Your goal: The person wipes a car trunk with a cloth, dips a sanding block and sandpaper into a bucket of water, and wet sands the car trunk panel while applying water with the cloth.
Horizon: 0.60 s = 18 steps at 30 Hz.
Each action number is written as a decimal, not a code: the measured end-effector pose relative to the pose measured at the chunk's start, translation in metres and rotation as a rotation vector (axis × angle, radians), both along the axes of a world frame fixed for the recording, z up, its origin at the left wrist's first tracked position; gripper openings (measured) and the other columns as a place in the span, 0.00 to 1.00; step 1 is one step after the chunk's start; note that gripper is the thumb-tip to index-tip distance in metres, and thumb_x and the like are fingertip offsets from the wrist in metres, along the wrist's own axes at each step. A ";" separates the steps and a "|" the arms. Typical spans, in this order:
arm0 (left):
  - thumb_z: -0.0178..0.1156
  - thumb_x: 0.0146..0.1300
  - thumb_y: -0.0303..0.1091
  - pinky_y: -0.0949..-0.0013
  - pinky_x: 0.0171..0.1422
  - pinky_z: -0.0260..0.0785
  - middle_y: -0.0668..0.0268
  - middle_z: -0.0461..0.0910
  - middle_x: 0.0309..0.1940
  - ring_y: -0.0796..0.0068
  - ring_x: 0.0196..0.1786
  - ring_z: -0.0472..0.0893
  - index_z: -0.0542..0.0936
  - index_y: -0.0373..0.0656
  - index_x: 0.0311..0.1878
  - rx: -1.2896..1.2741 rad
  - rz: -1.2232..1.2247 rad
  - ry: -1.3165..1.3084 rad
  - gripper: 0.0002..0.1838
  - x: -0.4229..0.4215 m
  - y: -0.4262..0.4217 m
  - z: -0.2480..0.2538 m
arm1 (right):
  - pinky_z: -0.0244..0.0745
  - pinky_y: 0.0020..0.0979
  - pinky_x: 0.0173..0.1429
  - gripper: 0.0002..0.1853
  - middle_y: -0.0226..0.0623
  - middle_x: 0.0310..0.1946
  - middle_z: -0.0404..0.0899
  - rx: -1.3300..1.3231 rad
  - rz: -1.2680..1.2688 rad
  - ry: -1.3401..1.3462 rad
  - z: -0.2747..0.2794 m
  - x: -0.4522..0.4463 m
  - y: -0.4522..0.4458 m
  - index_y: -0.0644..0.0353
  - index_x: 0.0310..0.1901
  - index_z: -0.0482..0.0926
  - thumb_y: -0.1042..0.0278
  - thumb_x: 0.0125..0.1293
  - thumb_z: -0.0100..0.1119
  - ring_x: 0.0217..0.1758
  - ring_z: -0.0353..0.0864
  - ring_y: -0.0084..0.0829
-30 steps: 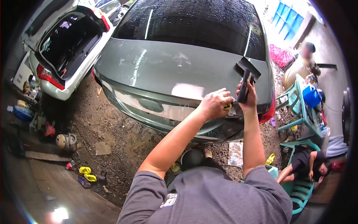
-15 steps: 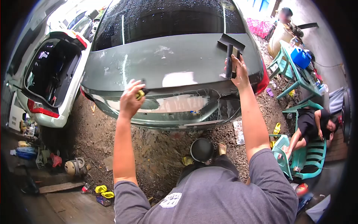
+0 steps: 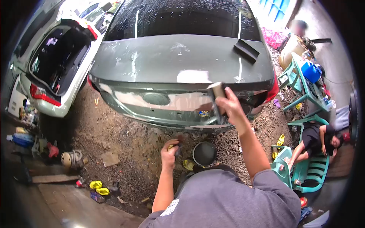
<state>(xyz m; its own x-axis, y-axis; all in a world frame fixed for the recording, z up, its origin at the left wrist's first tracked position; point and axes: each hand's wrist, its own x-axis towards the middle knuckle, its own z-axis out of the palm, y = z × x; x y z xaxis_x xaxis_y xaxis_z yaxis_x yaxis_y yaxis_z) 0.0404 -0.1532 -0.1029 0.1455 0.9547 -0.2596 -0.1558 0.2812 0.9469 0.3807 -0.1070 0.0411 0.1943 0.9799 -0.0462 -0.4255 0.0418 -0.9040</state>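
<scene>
My right hand point(image 3: 230, 107) grips a dark sanding block point(image 3: 217, 90) with a grey-brown face, in front of the car's rear panel. Whether the block touches the panel I cannot tell. Low over the ground, left of a dark bucket point(image 3: 204, 153), my left hand point(image 3: 168, 155) is closed around a small yellow-and-black thing point(image 3: 176, 147), blurred and partly hidden by the fingers. The dark green car point(image 3: 148, 57) has a wet rear window and pale, sanded-looking patches point(image 3: 182, 102) across its rear. A black angled strip point(image 3: 246, 51) lies on the boot lid.
A white car point(image 3: 53, 104) with its tailgate up stands at left. At right are green plastic chairs point(image 3: 310, 173), with a person point(image 3: 315, 138) reclining there, and a blue container point(image 3: 311, 71). Yellow clogs point(image 3: 99, 188) lie on the gravel at lower left.
My left hand has dropped from the car's rear edge toward the bucket, keeping the yellow-and-black thing. My right hand has lowered the sanding block from the boot lid to the rear panel.
</scene>
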 end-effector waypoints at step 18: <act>0.74 0.69 0.32 0.67 0.68 0.70 0.64 0.83 0.55 0.71 0.59 0.80 0.88 0.38 0.51 0.229 -0.131 0.105 0.12 0.041 -0.004 0.060 | 0.79 0.46 0.67 0.46 0.55 0.61 0.79 0.368 0.363 -1.106 -0.025 -0.075 -0.055 0.60 0.83 0.58 0.71 0.67 0.72 0.64 0.81 0.56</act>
